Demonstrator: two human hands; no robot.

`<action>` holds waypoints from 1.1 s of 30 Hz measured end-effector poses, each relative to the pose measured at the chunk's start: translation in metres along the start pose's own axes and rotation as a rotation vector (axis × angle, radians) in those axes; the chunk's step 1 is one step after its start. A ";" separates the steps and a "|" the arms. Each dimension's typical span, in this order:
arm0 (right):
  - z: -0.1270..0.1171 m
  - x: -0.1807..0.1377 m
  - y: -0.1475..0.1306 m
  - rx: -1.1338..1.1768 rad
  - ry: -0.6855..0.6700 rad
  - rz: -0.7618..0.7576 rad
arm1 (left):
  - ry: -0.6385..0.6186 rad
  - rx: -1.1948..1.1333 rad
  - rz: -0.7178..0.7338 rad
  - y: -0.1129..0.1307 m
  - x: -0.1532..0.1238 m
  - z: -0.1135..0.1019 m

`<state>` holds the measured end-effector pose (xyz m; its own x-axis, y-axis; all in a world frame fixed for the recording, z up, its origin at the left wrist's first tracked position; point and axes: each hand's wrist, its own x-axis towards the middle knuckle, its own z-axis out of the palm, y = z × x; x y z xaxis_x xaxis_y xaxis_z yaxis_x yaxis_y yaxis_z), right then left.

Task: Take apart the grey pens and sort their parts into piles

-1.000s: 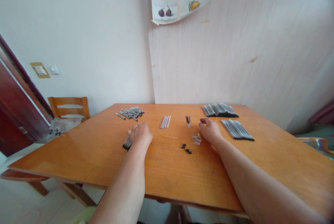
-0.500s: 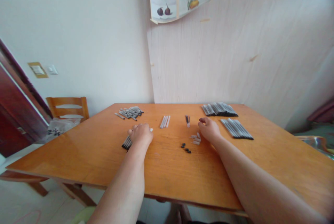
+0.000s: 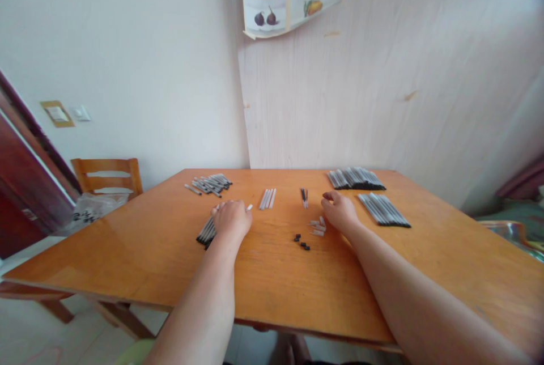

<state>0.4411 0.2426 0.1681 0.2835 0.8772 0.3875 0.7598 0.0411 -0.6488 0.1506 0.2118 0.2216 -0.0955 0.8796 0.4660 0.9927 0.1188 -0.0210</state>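
My left hand (image 3: 230,219) rests on the wooden table (image 3: 272,274) with its fingers curled round a thin grey pen tube (image 3: 249,207) whose tip sticks out to the right. Just left of that hand lies a small bundle of dark tubes (image 3: 205,232). My right hand (image 3: 339,209) lies on the table with fingers curled in a pinch; what it holds is too small to make out. Beside it are a few short clear caps (image 3: 318,226) and small black pieces (image 3: 301,241).
Three light tubes (image 3: 267,198) and a couple of dark refills (image 3: 304,195) lie mid-table. A loose pile of tubes (image 3: 209,183) sits far left; two large stacks of dark pens (image 3: 356,178) (image 3: 383,209) sit far right. A wooden chair (image 3: 107,175) and plastic bag (image 3: 90,208) stand at left.
My left hand has shifted slightly right off the dark bundle, and a grey tube now shows at its fingertips. The right hand has barely moved.
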 end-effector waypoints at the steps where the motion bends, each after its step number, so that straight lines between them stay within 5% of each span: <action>1: 0.000 0.000 0.000 -0.002 -0.001 -0.002 | -0.002 -0.009 0.014 0.001 0.000 -0.001; 6: -0.001 -0.002 -0.004 0.000 -0.001 -0.016 | -0.029 -0.165 0.042 0.005 0.004 0.000; 10: -0.003 -0.004 -0.007 0.012 0.012 -0.008 | -0.046 -0.657 0.040 0.014 0.007 0.005; 15: -0.004 -0.008 -0.016 0.084 0.054 -0.056 | -0.328 -1.410 -0.042 0.028 0.002 0.006; 18: -0.003 -0.013 -0.024 0.192 0.074 -0.129 | -0.488 -1.636 -0.056 0.034 -0.003 0.002; 21: -0.003 -0.021 -0.035 0.373 0.025 -0.145 | -0.596 -1.716 -0.032 0.037 -0.006 -0.002; 26: -0.010 -0.042 -0.059 0.791 -0.307 -0.094 | -0.735 -1.677 0.064 0.044 -0.015 -0.009; 33: -0.018 -0.056 -0.073 0.903 -0.486 -0.107 | -0.853 -1.565 0.195 0.057 -0.027 -0.019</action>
<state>0.3804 0.1814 0.2052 -0.1797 0.9384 0.2952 -0.0123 0.2980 -0.9545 0.2110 0.1855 0.2248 0.5150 0.8571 0.0100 0.0851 -0.0627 0.9944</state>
